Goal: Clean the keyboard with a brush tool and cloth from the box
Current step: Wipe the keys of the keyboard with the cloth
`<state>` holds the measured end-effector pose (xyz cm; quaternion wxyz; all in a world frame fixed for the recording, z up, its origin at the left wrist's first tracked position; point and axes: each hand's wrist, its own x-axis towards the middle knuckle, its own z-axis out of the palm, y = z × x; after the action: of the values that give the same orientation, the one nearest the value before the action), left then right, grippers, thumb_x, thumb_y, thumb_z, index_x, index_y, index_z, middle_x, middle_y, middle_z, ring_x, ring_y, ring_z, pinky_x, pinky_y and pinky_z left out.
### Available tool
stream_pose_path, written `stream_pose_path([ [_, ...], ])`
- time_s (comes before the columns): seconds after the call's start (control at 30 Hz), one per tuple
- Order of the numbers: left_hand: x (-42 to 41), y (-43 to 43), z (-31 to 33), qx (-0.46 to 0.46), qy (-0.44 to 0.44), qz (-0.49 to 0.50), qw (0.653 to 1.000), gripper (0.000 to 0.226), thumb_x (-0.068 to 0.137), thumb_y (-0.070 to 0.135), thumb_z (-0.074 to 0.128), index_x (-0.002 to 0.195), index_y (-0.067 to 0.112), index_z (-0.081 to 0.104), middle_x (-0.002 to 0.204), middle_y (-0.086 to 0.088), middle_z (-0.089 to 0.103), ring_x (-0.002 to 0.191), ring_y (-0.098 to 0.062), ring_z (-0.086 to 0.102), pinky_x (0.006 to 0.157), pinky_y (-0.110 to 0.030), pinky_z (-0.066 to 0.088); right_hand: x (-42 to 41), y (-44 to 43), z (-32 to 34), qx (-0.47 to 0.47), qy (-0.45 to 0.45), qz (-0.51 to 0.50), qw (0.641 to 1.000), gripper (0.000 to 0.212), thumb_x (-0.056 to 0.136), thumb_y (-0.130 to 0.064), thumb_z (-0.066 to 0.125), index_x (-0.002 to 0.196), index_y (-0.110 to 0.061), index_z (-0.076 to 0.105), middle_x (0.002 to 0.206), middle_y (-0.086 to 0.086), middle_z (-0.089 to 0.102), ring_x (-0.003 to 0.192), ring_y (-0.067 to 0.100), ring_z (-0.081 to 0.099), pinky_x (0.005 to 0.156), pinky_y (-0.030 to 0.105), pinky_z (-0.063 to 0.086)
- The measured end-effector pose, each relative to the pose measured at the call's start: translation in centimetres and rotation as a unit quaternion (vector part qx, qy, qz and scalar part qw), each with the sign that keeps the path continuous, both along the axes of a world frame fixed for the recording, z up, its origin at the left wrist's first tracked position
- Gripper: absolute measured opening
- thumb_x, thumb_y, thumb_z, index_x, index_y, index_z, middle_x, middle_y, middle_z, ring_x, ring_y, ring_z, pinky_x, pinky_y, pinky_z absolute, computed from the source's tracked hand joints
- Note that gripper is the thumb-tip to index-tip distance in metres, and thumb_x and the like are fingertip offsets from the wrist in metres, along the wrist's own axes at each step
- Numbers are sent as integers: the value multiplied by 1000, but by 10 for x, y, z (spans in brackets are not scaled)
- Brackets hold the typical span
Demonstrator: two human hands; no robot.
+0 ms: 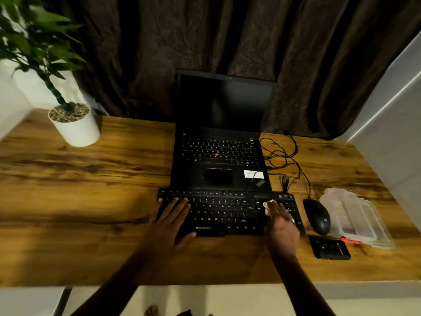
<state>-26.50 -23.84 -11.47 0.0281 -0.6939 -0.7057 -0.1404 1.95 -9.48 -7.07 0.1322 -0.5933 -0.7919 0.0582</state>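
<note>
A black external keyboard (223, 210) lies on the wooden desk in front of a laptop. My left hand (175, 215) rests flat on the keyboard's left end with its fingers spread. My right hand (281, 222) presses a pale cloth (268, 205) onto the keys at the right side, near the number pad. A clear plastic box (355, 217) lies open at the right of the desk, and a red-handled tool (349, 241) pokes out at its near edge. I cannot make out a brush.
An open black laptop (221, 144) stands behind the keyboard. A black mouse (317, 216) and tangled cables (282, 153) lie to the right. A flat black case (329, 247) sits near the box. A potted plant (73, 124) stands back left. The desk's front edge (205, 282) is close.
</note>
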Motion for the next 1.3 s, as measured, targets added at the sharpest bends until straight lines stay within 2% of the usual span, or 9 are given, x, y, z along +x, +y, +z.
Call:
stream_pose_path([
  [0.3, -8, -4, -5, 7, -22, -2, 1000, 77, 97, 69, 31, 150, 14, 41, 158, -4, 35, 149, -23, 26, 116, -54, 24, -111, -42, -17, 48, 21, 116, 992, 44, 82, -10, 39, 116, -5, 67, 114, 17, 71, 104, 33, 69, 75, 42, 62],
  [0.53, -12, -3, -7, 44, -22, -9, 999, 77, 96, 71, 35, 147, 14, 47, 154, -3, 42, 146, -21, 32, 116, -51, 28, -94, -42, 1, 121, -33, 165, 978, 68, 47, 8, 79, 111, -14, 73, 112, 9, 73, 103, 29, 71, 85, 38, 56],
  [0.7, -12, -2, -10, 78, -21, -10, 997, 76, 95, 70, 39, 143, 13, 52, 151, -4, 47, 142, -22, 40, 115, -50, 29, -109, -54, -5, 42, 20, 42, 998, 57, 72, 0, 77, 125, -14, 62, 121, 16, 68, 112, 37, 65, 89, 49, 56],
  [0.77, -13, 0, -13, 86, -14, -19, 996, 74, 95, 68, 39, 141, 11, 53, 150, -5, 48, 142, -23, 41, 114, -50, 29, -136, -68, -6, 39, 42, 85, 995, 46, 77, -7, 66, 122, -17, 60, 112, 16, 70, 100, 36, 69, 79, 45, 59],
  [0.87, -15, -1, -16, 92, -13, -28, 995, 75, 96, 66, 36, 140, 9, 54, 151, -7, 47, 142, -25, 40, 112, -51, 29, -153, -75, -11, 63, 2, 182, 981, 47, 79, -21, 57, 124, -15, 65, 125, 10, 67, 115, 28, 65, 97, 39, 48],
  [0.93, -14, -2, -16, 103, -28, -19, 994, 76, 95, 67, 38, 141, 8, 53, 150, -8, 48, 142, -25, 40, 112, -51, 30, -139, -68, -17, 56, -21, 219, 974, 61, 70, -12, 76, 130, -15, 62, 133, 7, 63, 124, 26, 59, 105, 38, 39],
  [1.03, -12, -2, -16, 127, -39, -6, 991, 78, 93, 69, 43, 139, 7, 55, 148, -7, 51, 140, -23, 43, 113, -50, 31, -109, -58, -17, 45, -26, 164, 985, 63, 72, 0, 70, 131, -20, 61, 137, 3, 60, 130, 25, 54, 107, 41, 45],
  [1.2, -13, -2, -16, 132, -34, -7, 991, 77, 93, 68, 47, 139, 7, 55, 148, -8, 50, 141, -23, 42, 113, -50, 34, -134, -68, -19, 44, 53, 50, 996, 58, 68, 9, 74, 121, -11, 66, 128, 13, 65, 122, 34, 59, 91, 54, 55],
  [1.3, -16, -1, -18, 112, -30, -23, 993, 75, 97, 66, 37, 140, 7, 53, 151, -9, 46, 144, -24, 36, 116, -48, 26, -160, -77, -18, 5, 48, 118, 992, 53, 82, 2, 59, 133, -12, 59, 142, 10, 54, 135, 29, 47, 112, 45, 39],
])
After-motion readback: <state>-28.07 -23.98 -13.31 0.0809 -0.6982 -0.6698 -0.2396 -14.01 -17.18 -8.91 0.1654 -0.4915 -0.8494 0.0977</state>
